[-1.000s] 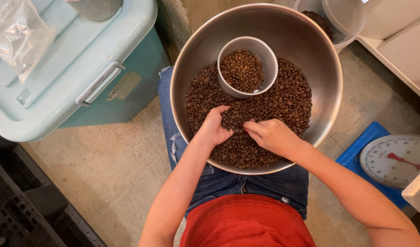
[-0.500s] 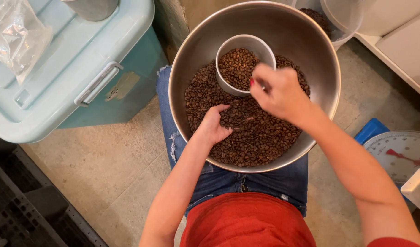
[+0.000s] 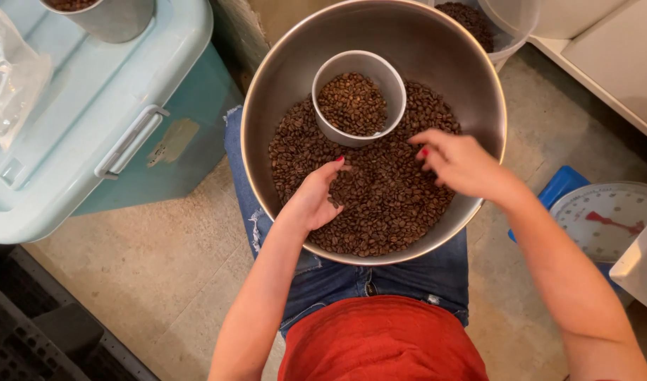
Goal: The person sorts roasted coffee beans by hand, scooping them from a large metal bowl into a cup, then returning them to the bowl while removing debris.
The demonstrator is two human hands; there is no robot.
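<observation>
A large steel bowl [image 3: 478, 85] rests on the person's lap, and everything here is placed from it. Its floor is covered with dark roasted coffee beans [image 3: 387, 204], heaped toward the near wall. Standing upright in the beans, in the far half of the bowl, is a small grey cup [image 3: 394, 92] that is itself partly filled with beans. The left hand [image 3: 313, 197] lies inside the bowl at its near left wall, palm down on the beans, fingers loosely curled and pressed into the heap, with beans touching the fingertips; whether any are pinched between them cannot be told. The right hand [image 3: 464, 162] hovers over the right side of the bowl, just above the beans and just to the right of the cup, apart from it; its fingers are bent and drawn narrowly together, a red nail showing at the tip, and whether they hold a bean is not visible. Left of the bowl stands a pale blue plastic storage box [image 3: 90, 120] with a handled lid, carrying a metal can [image 3: 112, 17] and a clear plastic bag [image 3: 9, 70]. Beyond the bowl's far right rim sits a clear container [image 3: 507, 28] with more beans. Right of the bowl, low on the floor, a round dial scale [image 3: 598, 219] rests on a blue stand.
</observation>
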